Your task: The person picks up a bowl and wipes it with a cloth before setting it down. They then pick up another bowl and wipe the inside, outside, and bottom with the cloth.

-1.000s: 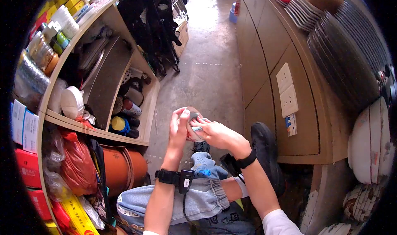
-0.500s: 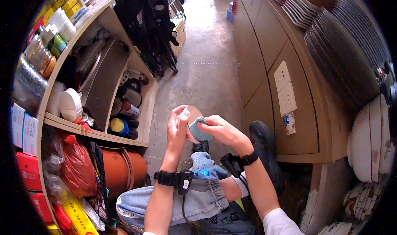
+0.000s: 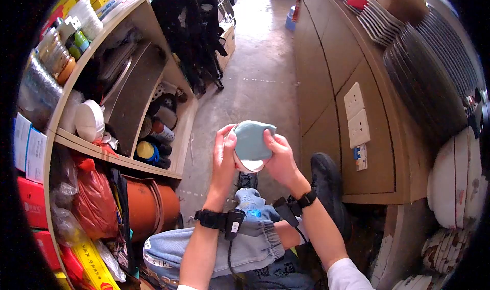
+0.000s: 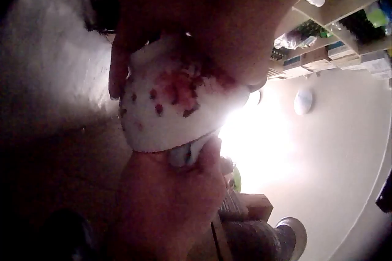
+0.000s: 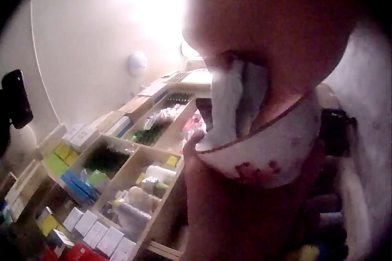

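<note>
A small white bowl (image 4: 177, 105) with a red flower pattern and a dark rim is held up between the hands, its opening toward the head camera. My left hand (image 3: 223, 151) grips it by its left side, the thumb at the rim. A blue-green cloth (image 3: 252, 138) is spread over the mouth of the bowl and hides most of the inside. On the other side, my right hand (image 3: 282, 160) pinches the cloth with its thumb against the bowl's rim. In the right wrist view, folds of the cloth stand up over the rim.
Wooden shelves (image 3: 120, 156) with bags, boxes and jars line the left side. A brown cabinet (image 3: 326, 91) stands on the right, with stacked black plates (image 3: 426, 81) on top. Concrete floor (image 3: 245, 96) runs between them. A leg in jeans (image 3: 214, 249) lies below the hands.
The right hand has moved from the bowl's inside to its right rim. The cloth, bunched under the fingers before, now lies spread over the opening. The left hand keeps its grip.
</note>
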Tool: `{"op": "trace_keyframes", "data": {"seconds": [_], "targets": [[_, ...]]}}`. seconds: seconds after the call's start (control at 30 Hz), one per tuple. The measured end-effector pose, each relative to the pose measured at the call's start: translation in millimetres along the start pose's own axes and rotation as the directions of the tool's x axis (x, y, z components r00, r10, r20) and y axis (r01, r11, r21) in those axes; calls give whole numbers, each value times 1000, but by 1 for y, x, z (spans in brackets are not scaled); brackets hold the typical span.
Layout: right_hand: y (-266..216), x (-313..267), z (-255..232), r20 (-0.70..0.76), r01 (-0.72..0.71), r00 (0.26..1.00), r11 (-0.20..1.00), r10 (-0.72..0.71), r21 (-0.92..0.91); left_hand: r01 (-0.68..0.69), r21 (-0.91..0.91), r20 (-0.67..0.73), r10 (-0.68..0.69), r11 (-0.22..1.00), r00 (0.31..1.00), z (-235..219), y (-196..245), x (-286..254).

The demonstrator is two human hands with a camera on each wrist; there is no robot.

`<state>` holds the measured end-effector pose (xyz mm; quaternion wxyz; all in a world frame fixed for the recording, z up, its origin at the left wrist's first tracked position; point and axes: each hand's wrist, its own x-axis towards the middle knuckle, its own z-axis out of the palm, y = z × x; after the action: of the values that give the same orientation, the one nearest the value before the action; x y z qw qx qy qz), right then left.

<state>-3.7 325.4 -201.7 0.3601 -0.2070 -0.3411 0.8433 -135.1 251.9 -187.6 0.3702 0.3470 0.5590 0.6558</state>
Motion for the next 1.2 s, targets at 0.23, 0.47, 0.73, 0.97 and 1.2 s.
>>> {"op": "trace_keyframes", "data": {"seconds": [0.23,0.47,0.73,0.97,1.2], "targets": [[-5,4,-12,-207,247,940,960,-271,-133,19,-89,-46,-24,996,999,0,1,0],[-3,1,-6,-146,256,891,741,-429,-620,77,-109,-47,-82,991,996,0,4,-2],[8,5,11,351,492,852,367,-388,-789,28,-151,-34,-33,988,999,2,2,-1],[0,-4,15,263,297,955,515,-140,-804,1,-10,-67,-2,1000,998,-2,-3,1],[2,1,-9,321,340,935,636,-150,-693,-16,-35,-107,12,999,994,-2,-2,2]]}}
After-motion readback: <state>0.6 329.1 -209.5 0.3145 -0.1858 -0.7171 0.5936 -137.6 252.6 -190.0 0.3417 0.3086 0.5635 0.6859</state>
